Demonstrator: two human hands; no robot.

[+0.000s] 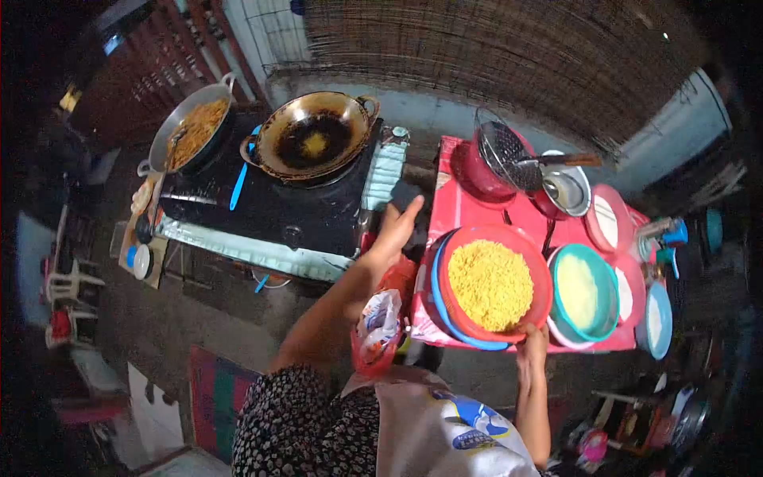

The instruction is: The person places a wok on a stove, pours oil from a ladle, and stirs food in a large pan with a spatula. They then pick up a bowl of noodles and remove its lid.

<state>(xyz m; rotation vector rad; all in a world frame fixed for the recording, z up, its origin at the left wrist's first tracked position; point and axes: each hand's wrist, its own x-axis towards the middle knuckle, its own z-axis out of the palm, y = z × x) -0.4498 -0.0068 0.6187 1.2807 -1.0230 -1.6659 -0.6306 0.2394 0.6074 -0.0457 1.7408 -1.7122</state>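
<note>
Right hand [531, 348] grips red bowl [540, 278] of yellow noodles [490, 284] at its 5 o'clock rim; left hand [393, 233] open, reaching toward stove [270, 211] at 10 o'clock.

Bright centre, dark vignetted corners, fisheye-bent edges.

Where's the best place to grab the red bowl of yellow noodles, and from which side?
Grip the red bowl by its rim at the near edge, where the right hand already touches it. The far side is crowded by the strainer and the teal bowl sits close beside it, so coming from the near side looks clearest.
</note>
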